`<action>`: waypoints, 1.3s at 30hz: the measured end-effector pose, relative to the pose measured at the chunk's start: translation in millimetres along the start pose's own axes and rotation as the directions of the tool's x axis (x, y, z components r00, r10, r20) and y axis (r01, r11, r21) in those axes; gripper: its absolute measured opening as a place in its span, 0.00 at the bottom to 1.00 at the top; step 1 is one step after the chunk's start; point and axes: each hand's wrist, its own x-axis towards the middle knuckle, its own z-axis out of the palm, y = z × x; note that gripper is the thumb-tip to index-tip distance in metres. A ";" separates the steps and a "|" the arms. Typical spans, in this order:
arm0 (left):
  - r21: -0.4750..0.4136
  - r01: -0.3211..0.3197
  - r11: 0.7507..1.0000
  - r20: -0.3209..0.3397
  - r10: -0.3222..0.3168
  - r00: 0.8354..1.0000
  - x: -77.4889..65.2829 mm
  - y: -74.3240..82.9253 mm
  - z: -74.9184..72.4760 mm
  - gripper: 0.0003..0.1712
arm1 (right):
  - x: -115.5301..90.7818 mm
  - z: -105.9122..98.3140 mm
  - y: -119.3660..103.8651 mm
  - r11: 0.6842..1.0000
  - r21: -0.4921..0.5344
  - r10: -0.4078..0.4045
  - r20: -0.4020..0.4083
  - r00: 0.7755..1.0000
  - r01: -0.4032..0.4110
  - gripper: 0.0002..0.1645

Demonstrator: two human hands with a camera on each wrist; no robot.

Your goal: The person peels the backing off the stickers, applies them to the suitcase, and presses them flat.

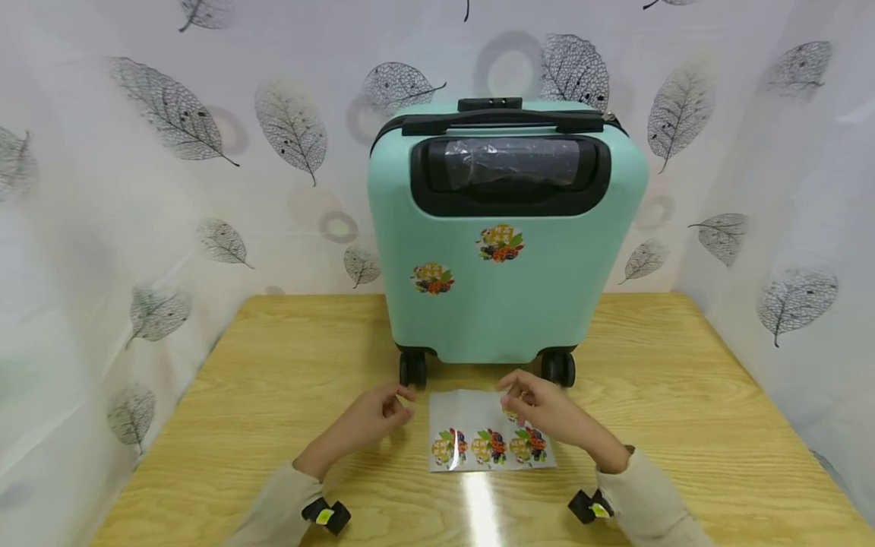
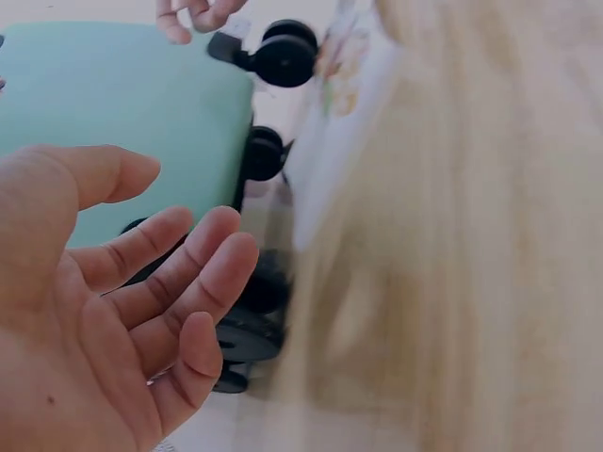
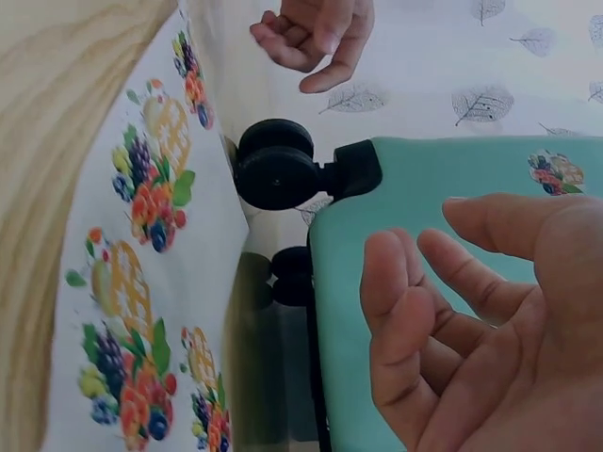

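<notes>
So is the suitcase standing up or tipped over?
Standing up. The suitcase has its front black wheels down on the table and its black carry handle at the top.

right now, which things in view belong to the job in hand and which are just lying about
Job, judging by the stickers:
mint suitcase
sticker sheet
upper sticker and lower sticker, both on the suitcase
left hand and right hand, holding nothing

Just surroundings:
wooden table
leaf-print backdrop
black wrist devices
</notes>
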 end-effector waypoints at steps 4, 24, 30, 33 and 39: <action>-0.027 -0.009 1.000 0.030 0.009 0.999 -2.4 -3.3 5.9 0.16 | 1.4 6.5 0.1 1.000 0.020 0.006 0.029 1.000 -0.007 0.20; -0.149 0.031 0.988 0.110 -0.014 0.994 -4.7 -4.3 28.6 0.13 | 12.7 43.7 -1.0 0.997 0.069 -0.049 0.131 0.990 0.041 0.17; -0.187 0.057 0.981 0.140 -0.031 0.990 -3.3 -2.2 29.8 0.14 | 17.0 54.6 4.9 0.996 0.089 -0.004 0.185 0.983 -0.012 0.15; -0.214 0.062 0.975 0.153 -0.029 0.988 -3.1 -0.3 29.1 0.15 | 17.8 58.1 4.8 0.990 0.130 0.027 0.206 0.978 -0.055 0.15; -0.254 0.078 0.964 0.159 -0.038 0.987 -4.2 0.5 29.2 0.16 | 19.7 62.7 5.0 0.991 0.124 0.022 0.214 0.976 -0.050 0.14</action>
